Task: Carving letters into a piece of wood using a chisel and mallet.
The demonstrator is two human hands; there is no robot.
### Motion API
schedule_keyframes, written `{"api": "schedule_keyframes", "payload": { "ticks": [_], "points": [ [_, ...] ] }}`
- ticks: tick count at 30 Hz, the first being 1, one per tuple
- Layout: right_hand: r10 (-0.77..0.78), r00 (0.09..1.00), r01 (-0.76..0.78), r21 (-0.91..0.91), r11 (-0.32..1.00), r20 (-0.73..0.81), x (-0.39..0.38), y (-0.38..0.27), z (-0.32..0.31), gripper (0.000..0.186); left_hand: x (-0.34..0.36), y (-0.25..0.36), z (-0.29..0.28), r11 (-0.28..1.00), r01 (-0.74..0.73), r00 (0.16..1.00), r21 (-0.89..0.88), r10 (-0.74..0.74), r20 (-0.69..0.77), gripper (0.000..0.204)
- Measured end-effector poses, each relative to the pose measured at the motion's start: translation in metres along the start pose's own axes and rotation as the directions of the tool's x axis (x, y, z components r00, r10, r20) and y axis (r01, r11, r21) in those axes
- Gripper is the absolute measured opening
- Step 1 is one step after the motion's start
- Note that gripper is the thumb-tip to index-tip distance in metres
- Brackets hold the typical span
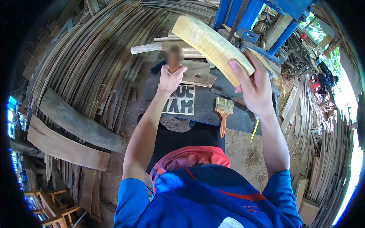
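Note:
My left hand is closed around an upright brown handle; its upper end is blurred. My right hand grips the lower end of a curved, pale yellow wooden block, raised diagonally above a dark grey worktop. Beneath my hands lie wooden boards, a lettered panel, a wide paintbrush with an orange wooden handle and a dark tool. A small black object lies behind my left hand.
Long stacked strips and two curved planks fill the left side. A blue machine stands at the back right. More timber lines the right. A wooden chair frame sits at lower left.

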State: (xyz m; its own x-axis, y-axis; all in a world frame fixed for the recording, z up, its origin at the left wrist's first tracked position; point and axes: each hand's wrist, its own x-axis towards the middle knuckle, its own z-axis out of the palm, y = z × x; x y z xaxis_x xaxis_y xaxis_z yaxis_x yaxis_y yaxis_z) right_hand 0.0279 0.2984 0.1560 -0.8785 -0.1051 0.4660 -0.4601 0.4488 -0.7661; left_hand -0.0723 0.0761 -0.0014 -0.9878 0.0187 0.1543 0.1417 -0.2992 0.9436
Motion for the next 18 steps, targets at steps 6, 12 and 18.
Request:
{"api": "schedule_keyframes", "payload": {
  "ticks": [6,12,18],
  "points": [
    [-0.062,0.997,0.064,0.040,0.997,-0.051,0.014,-0.023,-0.008,0.045,-0.001,0.006,-0.015,0.996,-0.009,0.998,-0.088,0.015,0.066,0.022],
    [-0.113,0.989,0.121,0.085,0.989,-0.096,0.017,-0.022,-0.003,0.046,-0.002,0.006,-0.034,0.971,-0.003,0.997,-0.239,0.021,0.073,0.021],
    [-0.039,0.999,0.040,0.052,0.998,-0.024,0.013,-0.016,0.003,0.050,-0.018,0.001,-0.017,0.987,-0.035,0.998,-0.159,0.042,0.037,0.017]
  ]
}}
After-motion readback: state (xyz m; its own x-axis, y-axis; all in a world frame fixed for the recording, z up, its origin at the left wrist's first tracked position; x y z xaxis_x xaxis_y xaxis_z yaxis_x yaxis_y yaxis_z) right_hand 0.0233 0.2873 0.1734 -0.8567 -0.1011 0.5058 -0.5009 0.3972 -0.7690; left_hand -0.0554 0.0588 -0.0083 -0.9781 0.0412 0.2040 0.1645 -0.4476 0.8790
